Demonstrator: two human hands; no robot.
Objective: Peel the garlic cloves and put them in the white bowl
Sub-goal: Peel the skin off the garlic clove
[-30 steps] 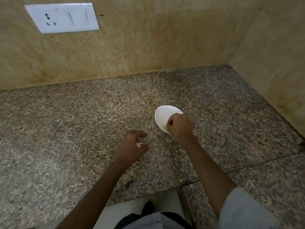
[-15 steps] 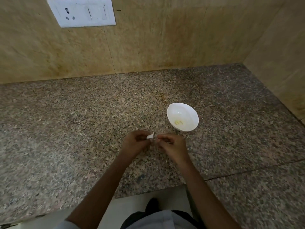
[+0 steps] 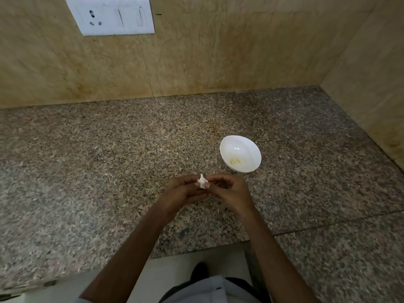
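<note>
Fingertips of both hands pinch a papery garlic piece (image 3: 202, 182) between them: left hand (image 3: 183, 192) holding it, right hand (image 3: 228, 189) gripping its side. Peeling looks underway; next, strip the skin. The white bowl (image 3: 240, 153), near on the granite counter (image 3: 109, 160), holds peeled cloves (image 3: 235, 161).

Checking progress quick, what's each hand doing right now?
Left hand: closed on the garlic.
Right hand: fingertips pinching the same garlic.

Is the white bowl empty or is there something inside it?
Not empty. The white bowl stands upright with a few pale yellowish pieces at its bottom, probably peeled garlic.
</note>
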